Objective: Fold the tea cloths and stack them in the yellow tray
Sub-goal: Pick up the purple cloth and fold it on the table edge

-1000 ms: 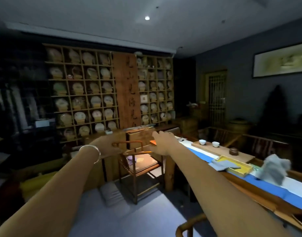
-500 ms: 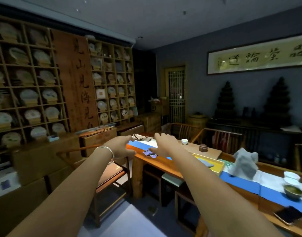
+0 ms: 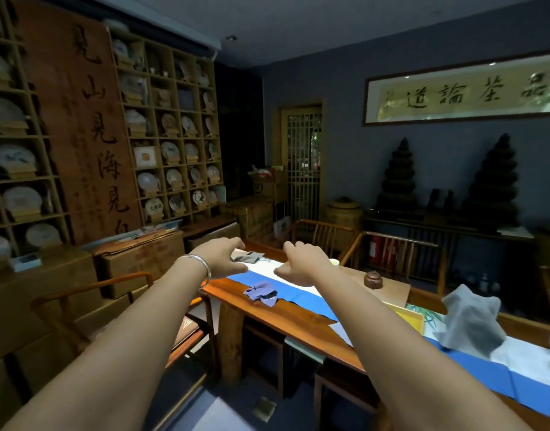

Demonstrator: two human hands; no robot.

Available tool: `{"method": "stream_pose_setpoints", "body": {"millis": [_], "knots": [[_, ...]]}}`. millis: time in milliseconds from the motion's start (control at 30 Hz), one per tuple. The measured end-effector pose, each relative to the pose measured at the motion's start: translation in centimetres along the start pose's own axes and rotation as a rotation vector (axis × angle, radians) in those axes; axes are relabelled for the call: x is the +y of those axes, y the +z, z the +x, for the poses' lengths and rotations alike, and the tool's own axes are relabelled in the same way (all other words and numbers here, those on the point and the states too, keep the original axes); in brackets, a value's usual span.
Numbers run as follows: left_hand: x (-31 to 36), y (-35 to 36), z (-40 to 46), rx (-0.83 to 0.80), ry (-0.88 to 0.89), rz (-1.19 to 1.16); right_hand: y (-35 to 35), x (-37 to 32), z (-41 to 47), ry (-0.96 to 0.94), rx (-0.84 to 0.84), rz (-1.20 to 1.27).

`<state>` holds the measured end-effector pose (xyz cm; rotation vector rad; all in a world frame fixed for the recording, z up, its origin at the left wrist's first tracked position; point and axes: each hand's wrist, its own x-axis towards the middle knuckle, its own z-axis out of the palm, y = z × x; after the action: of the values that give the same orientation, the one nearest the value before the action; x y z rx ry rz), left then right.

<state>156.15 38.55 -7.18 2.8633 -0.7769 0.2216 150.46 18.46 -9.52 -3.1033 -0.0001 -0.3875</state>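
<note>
Overhead, a long wooden tabletop [image 3: 286,318] fills the right of a dim tea room, with a blue runner [image 3: 301,298] laid along it. Both arms stretch out above its far end. The left hand [image 3: 223,259] and the right hand [image 3: 301,265] hover with fingers spread and curled downward, holding nothing and touching nothing.

A grey cloth [image 3: 469,321] stands crumpled in a peak on the runner, well to the right of the hands. The yellow tray [image 3: 407,317] sits just beside it, partly hidden by the right forearm, with the corner of a pale cloth [image 3: 340,332] showing below the arm; whether that one lies in the tray cannot be told. A small purple cloth [image 3: 262,293] lies rumpled on the runner below and between the hands, and a dark cloth [image 3: 247,258] rests farther off near the left fingers. A small brown teapot [image 3: 373,279] stands on a raised board to the right.

The cloths look thin, light and limp, likely to sag and slide on the smooth runner. Pinching two corners of one edge and shaking it flat would probably serve best.
</note>
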Motion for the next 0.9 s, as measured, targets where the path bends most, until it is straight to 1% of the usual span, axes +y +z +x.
{"method": "stream_pose_setpoints", "body": {"millis": [233,333,533,633,767,900], "knots": [[-6.1,3.5,9.2,-0.068,0.035,-0.013,4.5,1.0,9.0,0.071,-0.046,-0.031],[-8.9,4.4,13.9,-0.075,0.079,-0.015,6.2,1.2,13.3,0.103,-0.035,-0.029],[-14.9,4.4,25.0,-0.095,0.207,0.001,8.9,2.1,23.3,0.226,-0.028,-0.038],[-17.3,4.3,30.6,-0.083,0.231,0.016,9.9,2.6,27.5,0.274,-0.014,-0.053],[-19.0,6.0,36.9,-0.079,0.297,-0.026,11.4,3.9,31.6,0.287,-0.020,-0.079],[-18.9,10.1,41.9,-0.111,0.337,-0.073,14.2,6.1,35.0,0.318,-0.026,-0.079]]}}
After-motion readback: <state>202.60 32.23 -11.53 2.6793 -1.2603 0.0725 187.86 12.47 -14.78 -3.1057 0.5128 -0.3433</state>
